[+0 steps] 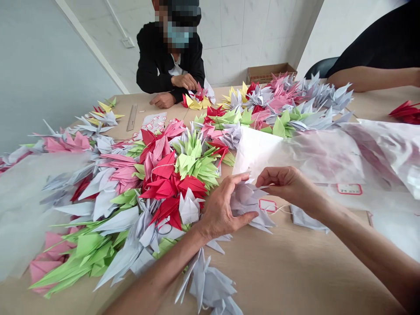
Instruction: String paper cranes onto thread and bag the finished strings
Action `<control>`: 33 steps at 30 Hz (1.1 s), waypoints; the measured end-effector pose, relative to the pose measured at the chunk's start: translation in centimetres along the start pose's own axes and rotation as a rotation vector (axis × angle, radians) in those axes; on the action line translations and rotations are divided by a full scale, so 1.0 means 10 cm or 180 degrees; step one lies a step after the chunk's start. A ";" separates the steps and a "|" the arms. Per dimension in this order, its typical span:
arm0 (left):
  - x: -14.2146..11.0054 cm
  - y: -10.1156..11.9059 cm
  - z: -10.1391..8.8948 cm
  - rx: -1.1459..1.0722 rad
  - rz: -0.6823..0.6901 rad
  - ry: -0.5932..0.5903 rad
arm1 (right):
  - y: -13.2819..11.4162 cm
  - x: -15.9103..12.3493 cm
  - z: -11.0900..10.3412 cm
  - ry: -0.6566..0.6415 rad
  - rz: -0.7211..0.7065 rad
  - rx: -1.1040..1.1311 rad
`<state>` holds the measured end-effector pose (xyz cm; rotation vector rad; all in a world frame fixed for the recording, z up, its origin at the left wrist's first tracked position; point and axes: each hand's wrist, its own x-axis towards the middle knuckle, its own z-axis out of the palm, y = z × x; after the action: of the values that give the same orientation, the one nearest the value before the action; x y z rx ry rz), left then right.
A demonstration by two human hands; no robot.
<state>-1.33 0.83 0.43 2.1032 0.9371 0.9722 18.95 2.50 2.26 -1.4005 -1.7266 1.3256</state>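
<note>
My left hand [223, 208] curves around a bunch of pale grey-lilac folded paper cranes [246, 201], thumb on the near side and fingers on the far side. At the top of that bunch, the bent fingers of my right hand [278, 181] pinch a pale paper tip; the exact grip is partly hidden. A white string and a small red-bordered label [267, 205] lie by the bunch, below my right hand. Left of my left hand, red cranes [164, 183] and green cranes [197, 162] are heaped. More pale cranes [210, 284] lie beneath my left forearm.
Translucent plastic bags [328, 153] lie to the right, another sheet [39, 210] at the left. Across the table [295, 271], a masked person [170, 57] handles cranes beside a ruler [132, 117]. Another person's arm [370, 78] rests at right. A cardboard box [271, 72] stands behind.
</note>
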 end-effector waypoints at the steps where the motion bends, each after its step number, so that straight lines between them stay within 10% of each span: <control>1: 0.00 0.00 0.00 0.0090 0.0041 0.0001 | 0.00 0.00 0.01 -0.0016 -0.0014 0.0068; 17: 0.00 -0.04 0.06 0.1022 0.0017 0.0619 | -0.20 -0.21 0.16 -0.0540 0.0069 -0.2531; 24: -0.07 0.06 -0.01 0.1886 0.1875 0.0027 | -0.16 -0.10 -0.08 -0.0878 0.0033 -0.1679; 33: -0.03 -0.03 -0.01 0.1864 0.1239 0.0139 | -0.19 -0.10 -0.33 -0.1215 0.0248 -0.0619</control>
<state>-1.68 0.79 0.12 2.8464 0.9310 1.0176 21.34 2.80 5.33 -1.3974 -2.1158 1.5841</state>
